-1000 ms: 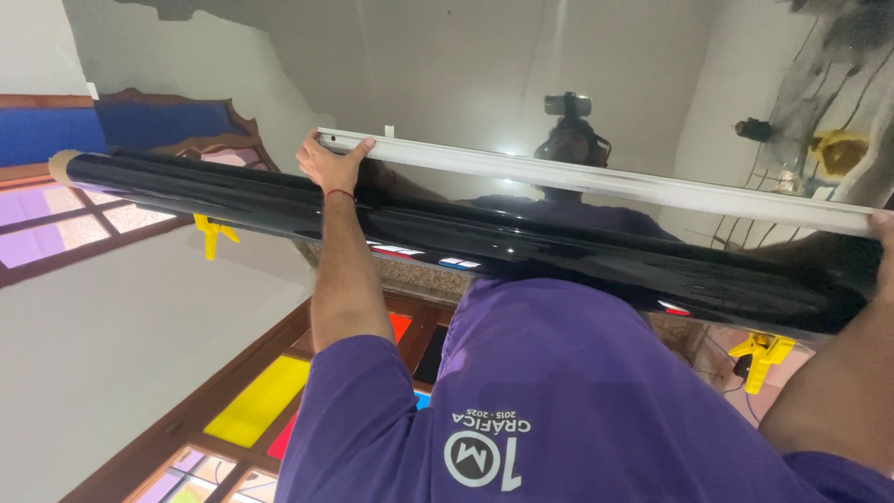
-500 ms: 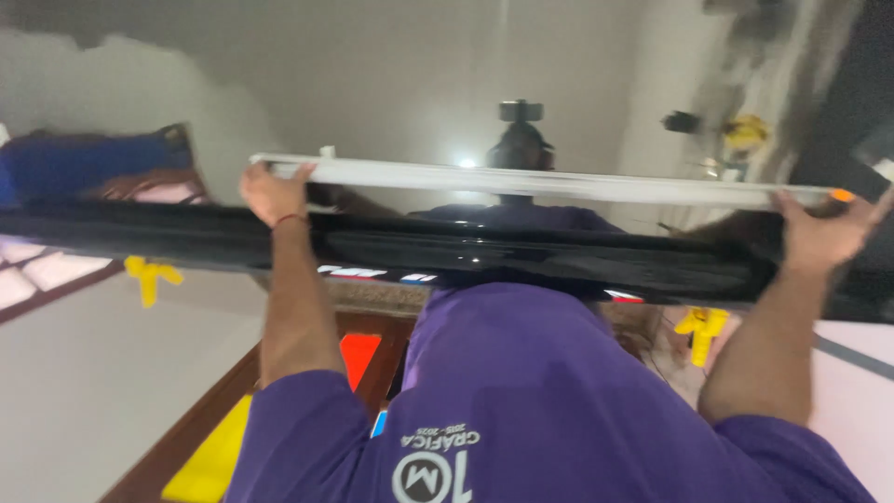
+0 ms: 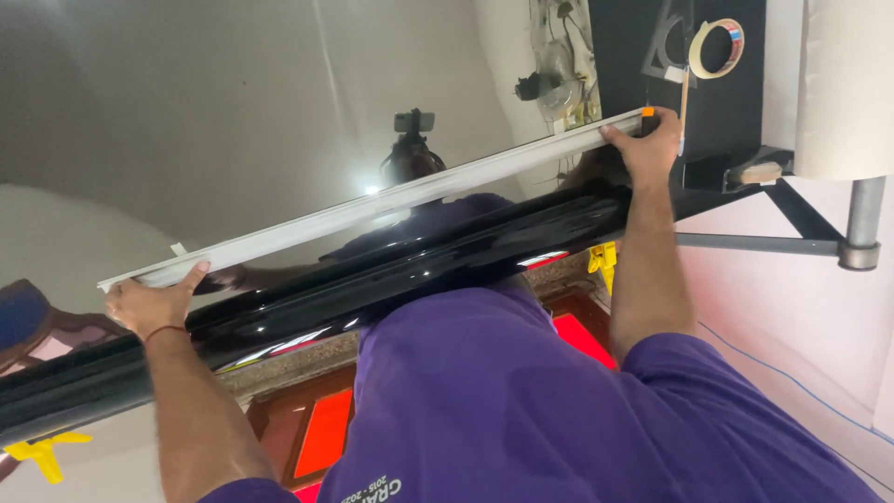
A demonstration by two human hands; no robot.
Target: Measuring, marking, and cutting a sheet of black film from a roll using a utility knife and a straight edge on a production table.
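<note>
This looks like a sign or print workshop, because a big roll of white material [image 3: 843,88] sits on a metal holder [image 3: 861,224], a tape roll [image 3: 717,47] hangs on a dark wall board [image 3: 717,102], and glossy black film [image 3: 391,275] is being handled.
</note>
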